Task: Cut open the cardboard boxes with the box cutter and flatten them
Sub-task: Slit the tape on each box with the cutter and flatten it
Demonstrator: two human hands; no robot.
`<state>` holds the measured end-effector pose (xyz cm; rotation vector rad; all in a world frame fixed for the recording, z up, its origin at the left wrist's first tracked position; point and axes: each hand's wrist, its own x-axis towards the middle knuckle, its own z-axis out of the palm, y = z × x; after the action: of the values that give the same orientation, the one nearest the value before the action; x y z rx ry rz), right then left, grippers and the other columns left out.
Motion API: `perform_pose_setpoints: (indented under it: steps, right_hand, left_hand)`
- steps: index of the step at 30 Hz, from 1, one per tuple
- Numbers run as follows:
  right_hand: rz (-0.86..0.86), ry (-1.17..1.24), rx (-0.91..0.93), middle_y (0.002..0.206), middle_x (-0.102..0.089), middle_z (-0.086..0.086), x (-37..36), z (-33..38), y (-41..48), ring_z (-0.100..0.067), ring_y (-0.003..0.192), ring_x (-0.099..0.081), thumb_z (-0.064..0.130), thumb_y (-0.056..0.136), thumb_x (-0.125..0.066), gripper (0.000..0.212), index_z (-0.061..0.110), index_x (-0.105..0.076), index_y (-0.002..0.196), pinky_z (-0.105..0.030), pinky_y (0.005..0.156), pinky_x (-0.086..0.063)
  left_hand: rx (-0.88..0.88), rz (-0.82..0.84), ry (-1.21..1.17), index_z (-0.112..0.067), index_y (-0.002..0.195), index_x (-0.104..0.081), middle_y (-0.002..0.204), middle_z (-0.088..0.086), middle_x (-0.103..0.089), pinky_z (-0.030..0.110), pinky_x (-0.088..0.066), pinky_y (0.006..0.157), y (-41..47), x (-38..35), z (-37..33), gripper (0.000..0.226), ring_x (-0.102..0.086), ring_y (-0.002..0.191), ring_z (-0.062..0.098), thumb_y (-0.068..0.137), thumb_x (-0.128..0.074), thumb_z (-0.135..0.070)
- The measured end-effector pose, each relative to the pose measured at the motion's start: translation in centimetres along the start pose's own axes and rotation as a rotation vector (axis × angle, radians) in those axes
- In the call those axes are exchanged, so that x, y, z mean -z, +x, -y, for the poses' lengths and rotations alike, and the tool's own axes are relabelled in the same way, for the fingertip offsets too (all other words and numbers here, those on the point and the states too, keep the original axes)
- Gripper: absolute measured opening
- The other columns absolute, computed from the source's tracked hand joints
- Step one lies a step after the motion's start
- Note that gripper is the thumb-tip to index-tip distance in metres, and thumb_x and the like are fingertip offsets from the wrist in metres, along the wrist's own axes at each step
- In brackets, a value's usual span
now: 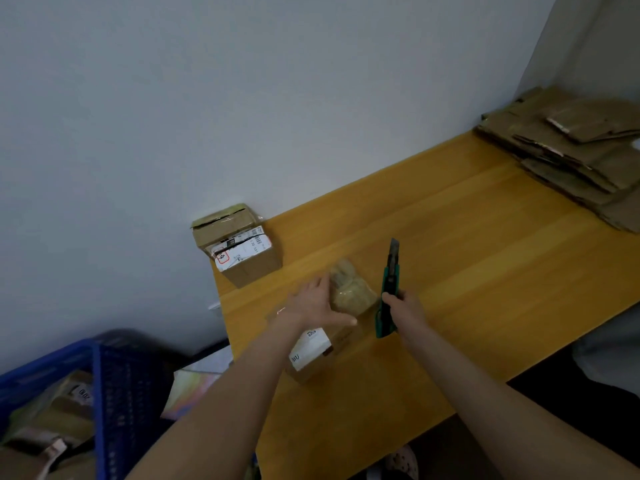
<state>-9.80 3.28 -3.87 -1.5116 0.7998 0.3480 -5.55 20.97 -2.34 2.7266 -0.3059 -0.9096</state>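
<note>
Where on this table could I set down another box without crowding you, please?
The widest bare patch lies between the box cutter in your right hand and the flattened cardboard stack. The left end of the table is crowded: the corner box, and the taped box under your left hand.

The white label (308,348) on the near box (337,341) showed letters that looked like "INU" and a small QR code. The far box (249,268) carried a shipping label (239,249) with a barcode, a red-outlined square and digits too blurred to read. A tag (82,393) in the blue crate (98,382) bore unclear letters.
</note>
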Motion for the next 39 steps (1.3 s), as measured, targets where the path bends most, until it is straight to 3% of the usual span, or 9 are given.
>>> perform_pose_setpoints:
  steps: [3, 7, 13, 18, 20, 23, 27, 34, 39]
  right_hand:
    - [0.023, -0.049, 0.003, 0.133, -0.052, -0.012, 0.3, -0.2, 0.4, -0.03, 0.12, -0.052, 0.021, 0.1, -0.051, 0.044, 0.007, -0.04, 0.14, -0.038, 0.088, -0.045]
    - [0.035, -0.13, -0.015, 0.131, -0.053, -0.012, 1.0, -0.3, 1.0, -0.03, 0.117, -0.053, 0.02, 0.099, -0.052, 0.042, 0.009, -0.041, 0.138, -0.04, 0.09, -0.046]
    - [0.03, -0.209, 0.008, 0.128, -0.055, -0.011, 1.9, -1.1, 1.3, -0.028, 0.112, -0.055, 0.017, 0.098, -0.052, 0.039, 0.007, -0.043, 0.135, -0.035, 0.082, -0.045]
    - [-0.006, -0.271, 0.044, 0.099, -0.056, -0.005, 3.3, -1.3, 1.6, -0.021, 0.084, -0.055, 0.014, 0.097, -0.048, 0.038, 0.009, -0.044, 0.135, -0.036, 0.071, -0.047]
    - [-0.027, -0.324, 0.095, 0.096, -0.059, -0.003, 3.7, -1.4, 1.4, -0.021, 0.079, -0.057, 0.017, 0.096, -0.049, 0.039, 0.015, -0.044, 0.134, -0.04, 0.071, -0.05]
    - [-0.075, -0.484, 0.195, 0.103, -0.062, -0.002, 4.6, -1.8, 0.8, -0.02, 0.081, -0.062, 0.034, 0.094, -0.054, 0.036, 0.022, -0.049, 0.128, -0.038, 0.07, -0.055]
    - [-0.152, -0.768, 0.333, 0.102, -0.065, 0.003, 6.1, -2.0, 0.0, -0.015, 0.077, -0.062, 0.038, 0.094, -0.052, 0.035, 0.027, -0.053, 0.127, -0.03, 0.056, -0.051]
    - [-0.137, -0.994, 0.453, 0.111, -0.062, 0.004, 6.9, -2.6, -1.9, -0.016, 0.092, -0.061, 0.041, 0.095, -0.049, 0.044, 0.034, -0.045, 0.138, -0.033, 0.071, -0.055]
    - [-0.077, -1.055, 0.457, 0.112, -0.064, 0.003, 6.6, -2.3, -2.3, -0.018, 0.092, -0.063, 0.04, 0.097, -0.047, 0.043, 0.032, -0.042, 0.139, -0.03, 0.069, -0.053]
  left_hand:
    - [0.091, -0.01, 0.166, -0.019, 0.154, 0.012, 0.161, 0.017, 0.013, 0.063, -0.01, 0.116, 0.6, -2.2, -2.1, 0.129, 0.003, 0.149, 0.034, 0.069, -0.069, -0.071]
    - [0.159, -0.032, 0.157, -0.03, 0.154, 0.012, 0.159, 0.021, 0.019, 0.065, -0.004, 0.115, 1.5, -2.8, -2.7, 0.123, 0.013, 0.148, 0.036, 0.07, -0.069, -0.069]
    - [0.117, -0.036, 0.186, -0.027, 0.154, 0.007, 0.156, 0.018, -0.008, 0.057, -0.015, 0.114, 2.5, -2.0, -2.9, 0.123, -0.009, 0.146, 0.035, 0.067, -0.072, -0.066]
    - [-0.135, -0.1, 0.492, -0.025, 0.155, 0.007, 0.158, 0.017, -0.004, 0.057, -0.009, 0.117, 2.9, -0.5, -3.1, 0.126, -0.006, 0.147, 0.033, 0.067, -0.074, -0.064]
    - [-0.151, -0.062, 0.542, -0.027, 0.154, 0.01, 0.159, 0.016, 0.001, 0.059, -0.006, 0.117, 3.0, -0.5, -2.8, 0.128, -0.002, 0.148, 0.032, 0.066, -0.076, -0.063]
    - [-0.132, -0.003, 0.485, -0.029, 0.154, 0.011, 0.16, 0.013, 0.006, 0.058, -0.005, 0.118, 3.3, -0.9, -2.5, 0.131, 0.003, 0.149, 0.031, 0.064, -0.08, -0.058]
    - [-0.122, -0.02, 0.37, -0.019, 0.155, 0.007, 0.16, 0.01, 0.001, 0.053, -0.006, 0.12, 3.5, -0.9, -2.2, 0.135, 0.0, 0.149, 0.027, 0.061, -0.084, -0.055]
    - [-0.118, -0.063, 0.324, -0.019, 0.155, 0.003, 0.16, 0.005, -0.002, 0.049, -0.007, 0.12, 3.2, -1.2, -2.1, 0.135, -0.004, 0.148, 0.025, 0.059, -0.085, -0.054]
    - [-0.119, -0.075, 0.315, -0.02, 0.155, 0.003, 0.16, 0.005, -0.003, 0.047, -0.006, 0.12, 3.1, -1.3, -2.1, 0.134, -0.005, 0.148, 0.024, 0.059, -0.085, -0.053]
